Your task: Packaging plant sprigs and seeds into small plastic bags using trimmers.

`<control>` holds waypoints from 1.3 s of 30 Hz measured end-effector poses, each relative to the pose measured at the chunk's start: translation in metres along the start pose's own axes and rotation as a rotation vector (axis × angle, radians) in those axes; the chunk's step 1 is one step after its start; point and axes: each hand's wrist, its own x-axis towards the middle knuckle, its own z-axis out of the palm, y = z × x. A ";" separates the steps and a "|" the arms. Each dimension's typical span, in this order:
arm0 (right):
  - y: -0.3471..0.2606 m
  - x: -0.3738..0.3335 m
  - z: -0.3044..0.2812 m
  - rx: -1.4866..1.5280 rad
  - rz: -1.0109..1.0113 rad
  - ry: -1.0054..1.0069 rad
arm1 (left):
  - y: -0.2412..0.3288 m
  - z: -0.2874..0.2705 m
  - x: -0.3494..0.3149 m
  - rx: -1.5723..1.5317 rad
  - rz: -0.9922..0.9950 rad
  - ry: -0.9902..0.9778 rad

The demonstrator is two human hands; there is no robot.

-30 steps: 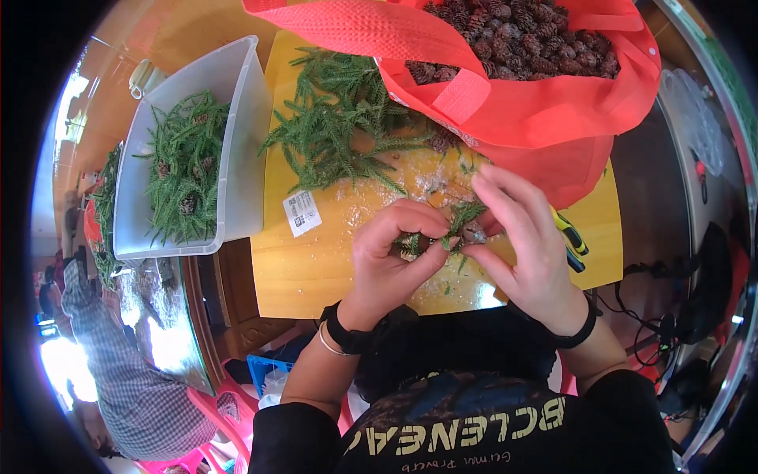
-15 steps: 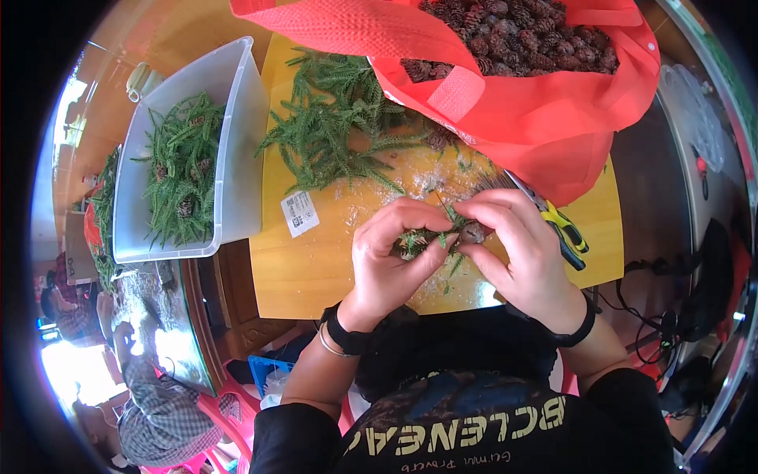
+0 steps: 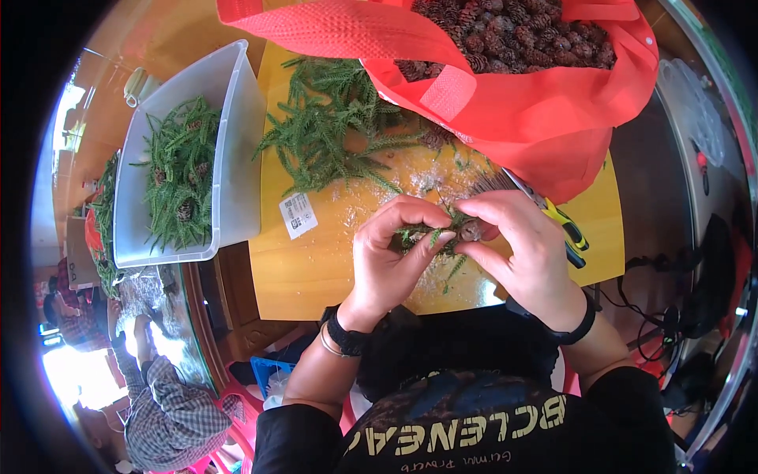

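Observation:
Above the table's front edge, both my hands are closed on one small piece. My left hand pinches a green artificial pine sprig between thumb and fingers. My right hand grips a brown pine cone at the sprig's right end. Fingers partly cover where cone and sprig meet, so I cannot tell whether they are joined. Beyond my hands lies a heap of loose green sprigs. A red fabric bag full of pine cones stands at the far right of the table.
Yellow-handled pliers lie right of my hands, beside dark thin wires. A white label sits on the yellow table. At the left, a translucent bin holds sprigs with cones. A person in a checked shirt works farther left.
My hands stay nearly in place, with small finger shifts around the sprig and cone. At the left, the person in the checked shirt has moved their arms.

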 end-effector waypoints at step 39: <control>0.001 0.012 -0.030 0.040 -0.102 -0.152 | 0.006 0.005 -0.008 0.041 0.190 -0.030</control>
